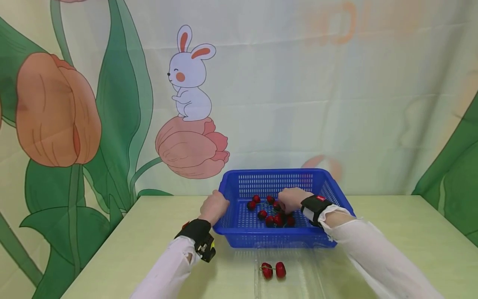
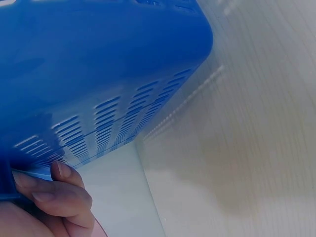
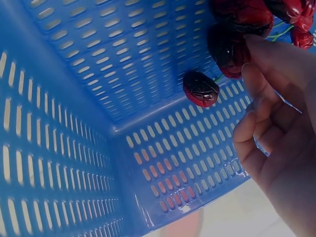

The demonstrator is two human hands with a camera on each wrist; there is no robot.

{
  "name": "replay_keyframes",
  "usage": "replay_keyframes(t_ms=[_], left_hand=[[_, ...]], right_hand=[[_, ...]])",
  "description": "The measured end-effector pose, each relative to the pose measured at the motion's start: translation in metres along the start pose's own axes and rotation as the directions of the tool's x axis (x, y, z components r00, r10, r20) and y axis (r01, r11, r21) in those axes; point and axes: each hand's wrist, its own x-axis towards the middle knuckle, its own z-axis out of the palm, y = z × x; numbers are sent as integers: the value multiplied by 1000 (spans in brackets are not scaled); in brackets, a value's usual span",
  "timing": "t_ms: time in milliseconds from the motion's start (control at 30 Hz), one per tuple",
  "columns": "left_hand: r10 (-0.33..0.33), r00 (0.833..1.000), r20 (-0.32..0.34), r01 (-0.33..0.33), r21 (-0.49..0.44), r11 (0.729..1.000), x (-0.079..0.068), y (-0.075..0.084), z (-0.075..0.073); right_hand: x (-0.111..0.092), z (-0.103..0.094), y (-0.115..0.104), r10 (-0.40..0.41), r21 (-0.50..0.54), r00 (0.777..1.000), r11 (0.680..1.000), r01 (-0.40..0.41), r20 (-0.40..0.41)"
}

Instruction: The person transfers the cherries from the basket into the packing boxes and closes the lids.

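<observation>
A blue slotted plastic basket (image 1: pixel 276 231) stands on the table with several dark red cherries (image 1: pixel 262 214) on its floor. My left hand (image 1: pixel 214 207) grips the basket's left rim; the left wrist view has its fingers (image 2: pixel 64 200) curled at the edge, beside the slotted wall. Inside the basket, my right hand (image 1: pixel 294 199) reaches down among the fruit. Its thumb and forefinger pinch a glossy, dark cherry (image 3: pixel 228 52) in the right wrist view. Another cherry (image 3: pixel 200 89) lies just beside that one, with a green stem.
In front of the basket is a clear plastic container (image 1: pixel 298 286), holding two red cherries (image 1: pixel 280 270) joined by a stem. The pale wooden table (image 1: pixel 392 232) extends to both sides. A printed cloth (image 1: pixel 269 104) with tulips and a rabbit hangs behind.
</observation>
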Motion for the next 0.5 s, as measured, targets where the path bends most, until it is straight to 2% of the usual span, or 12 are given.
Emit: replay_keyframes(t_ms=[267, 500], left_hand=[[20, 1000, -11, -20, 15, 1000, 0, 0, 1], [12, 1000, -12, -12, 5, 1000, -1, 1, 0]], right_hand=[[1, 2, -2, 55, -32, 998, 998, -54, 5], [-1, -4, -6, 109, -60, 991, 993, -104, 76]])
